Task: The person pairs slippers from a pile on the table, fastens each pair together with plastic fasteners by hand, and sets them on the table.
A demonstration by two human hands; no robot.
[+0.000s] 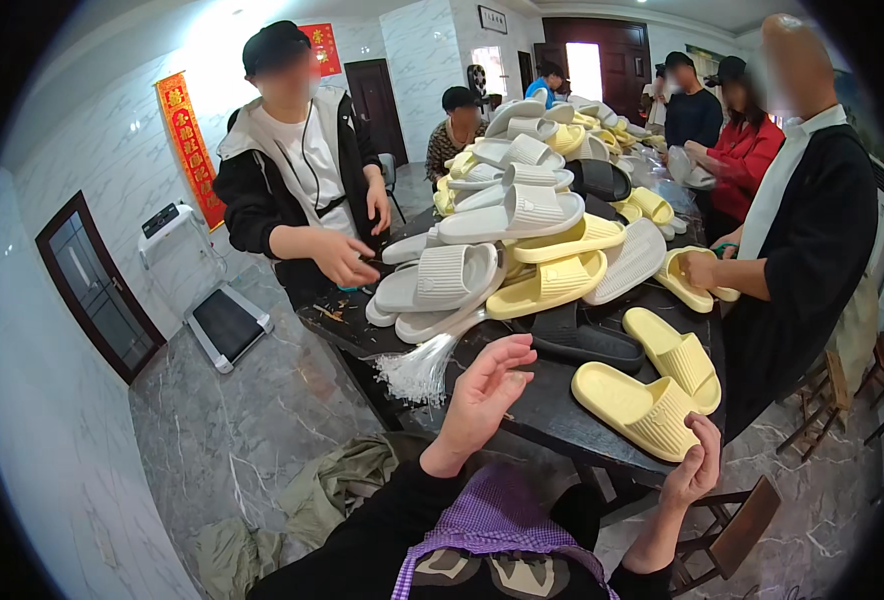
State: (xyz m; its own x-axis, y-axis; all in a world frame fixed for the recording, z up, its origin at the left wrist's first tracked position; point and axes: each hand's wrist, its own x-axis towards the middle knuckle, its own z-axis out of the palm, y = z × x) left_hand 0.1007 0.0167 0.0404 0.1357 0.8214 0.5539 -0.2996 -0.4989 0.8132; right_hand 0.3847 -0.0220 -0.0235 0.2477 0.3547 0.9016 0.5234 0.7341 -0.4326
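Fingers of right hand curled under yellow slipper; left hand open.

A tall red banner with gold characters hangs on the left wall; a smaller red sign and a dark framed plaque hang farther back.

Pale yellow ribbed slide; black slide; white slides; purple checked apron; dark table.

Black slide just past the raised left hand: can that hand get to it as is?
Probably yes. The left hand is open, holds nothing, and hovers over the dark table right beside the black slide; nothing lies between them.
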